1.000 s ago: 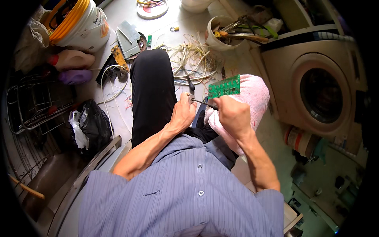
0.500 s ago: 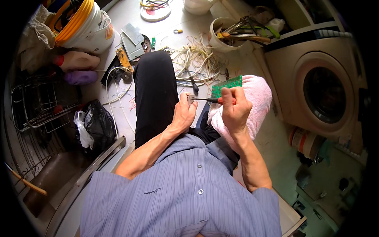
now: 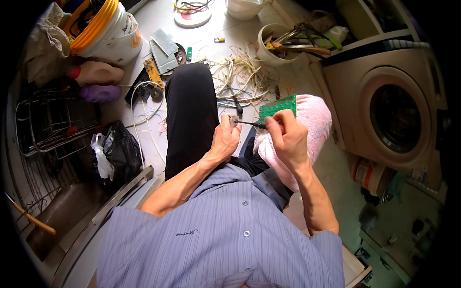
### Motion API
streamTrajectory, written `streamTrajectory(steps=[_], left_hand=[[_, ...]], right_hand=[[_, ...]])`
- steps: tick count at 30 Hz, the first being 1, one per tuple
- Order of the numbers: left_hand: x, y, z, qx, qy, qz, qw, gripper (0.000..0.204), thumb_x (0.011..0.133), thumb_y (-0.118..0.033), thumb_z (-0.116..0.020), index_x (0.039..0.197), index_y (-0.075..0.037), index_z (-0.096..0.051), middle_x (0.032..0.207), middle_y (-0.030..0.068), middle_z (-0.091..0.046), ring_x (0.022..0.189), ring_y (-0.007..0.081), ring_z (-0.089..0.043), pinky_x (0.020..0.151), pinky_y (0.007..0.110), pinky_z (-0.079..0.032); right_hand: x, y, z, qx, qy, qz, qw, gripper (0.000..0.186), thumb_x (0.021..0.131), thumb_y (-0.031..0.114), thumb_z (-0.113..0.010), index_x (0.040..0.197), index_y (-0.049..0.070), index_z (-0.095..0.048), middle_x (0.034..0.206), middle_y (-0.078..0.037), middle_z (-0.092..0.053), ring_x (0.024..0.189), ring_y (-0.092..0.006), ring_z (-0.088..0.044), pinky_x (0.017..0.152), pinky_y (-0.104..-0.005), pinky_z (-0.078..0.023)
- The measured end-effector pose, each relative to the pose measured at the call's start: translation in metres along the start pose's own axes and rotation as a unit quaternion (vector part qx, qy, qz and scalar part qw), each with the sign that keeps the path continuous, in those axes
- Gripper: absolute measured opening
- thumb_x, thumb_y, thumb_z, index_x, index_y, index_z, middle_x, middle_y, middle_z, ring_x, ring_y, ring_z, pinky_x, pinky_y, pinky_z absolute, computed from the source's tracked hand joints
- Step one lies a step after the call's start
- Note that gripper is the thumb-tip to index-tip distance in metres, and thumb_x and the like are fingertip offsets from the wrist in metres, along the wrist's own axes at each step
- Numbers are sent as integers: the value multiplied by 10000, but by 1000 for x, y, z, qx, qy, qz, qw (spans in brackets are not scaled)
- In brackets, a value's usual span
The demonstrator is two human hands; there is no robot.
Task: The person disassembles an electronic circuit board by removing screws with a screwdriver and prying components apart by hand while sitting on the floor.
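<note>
My left hand [image 3: 224, 140] pinches a small grey block [image 3: 234, 121] between my knees. My right hand [image 3: 288, 135] is closed around the handle of a screwdriver [image 3: 259, 125]. Its thin shaft points left, and the tip meets the block. Most of the handle is hidden by my fingers. Just beyond that hand, a green circuit board [image 3: 278, 107] lies on the pink towel [image 3: 314, 120] draped over my right knee.
Beyond my knees a tangle of pale wires [image 3: 245, 74] covers the floor, with a black-handled tool [image 3: 237, 104] on it. A bucket of tools [image 3: 276, 57], metal plates [image 3: 164, 50] and a washing machine [image 3: 384, 105] stand around. A black plastic bag [image 3: 122, 151] sits left.
My right hand has rolled over on the screwdriver, and its red handle end no longer shows. The left hand holds the block in nearly the same place.
</note>
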State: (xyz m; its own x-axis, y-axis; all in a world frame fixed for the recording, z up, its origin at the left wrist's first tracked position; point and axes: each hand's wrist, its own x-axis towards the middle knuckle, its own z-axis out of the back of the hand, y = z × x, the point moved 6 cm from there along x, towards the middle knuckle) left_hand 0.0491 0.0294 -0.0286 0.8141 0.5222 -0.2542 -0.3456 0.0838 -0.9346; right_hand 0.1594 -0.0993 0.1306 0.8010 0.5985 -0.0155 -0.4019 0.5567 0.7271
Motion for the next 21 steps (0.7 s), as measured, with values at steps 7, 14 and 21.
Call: streamTrajectory(steps=[7, 14, 21], left_hand=[[2, -3, 1, 1, -9, -7, 1000, 277, 929, -159, -621, 1108, 17, -504, 828, 215, -658, 749, 368, -677, 673, 455, -518], [3, 6, 2, -6, -14, 7, 1000, 281, 933, -164, -616, 1119, 15, -507, 830, 215, -658, 748, 364, -678, 664, 446, -519], [3, 1, 0, 2, -5, -12, 1000, 282, 932, -167, -619, 1113, 15, -504, 828, 219, -658, 741, 354, -678, 662, 444, -519]], right_hand=[[-1, -7, 6, 81, 31, 20, 996, 227, 906, 123, -743, 1007, 14, -571, 731, -146, -641, 698, -248, -707, 634, -341, -542], [-5, 13, -1, 0, 18, 98, 995, 227, 884, 98, -747, 970, 16, -554, 755, -153, -630, 709, -302, -661, 639, -360, -528], [-7, -18, 2, 65, 43, -103, 992, 243, 880, 72, -744, 1013, -2, -555, 855, -143, -621, 770, -243, -675, 699, -329, -539]])
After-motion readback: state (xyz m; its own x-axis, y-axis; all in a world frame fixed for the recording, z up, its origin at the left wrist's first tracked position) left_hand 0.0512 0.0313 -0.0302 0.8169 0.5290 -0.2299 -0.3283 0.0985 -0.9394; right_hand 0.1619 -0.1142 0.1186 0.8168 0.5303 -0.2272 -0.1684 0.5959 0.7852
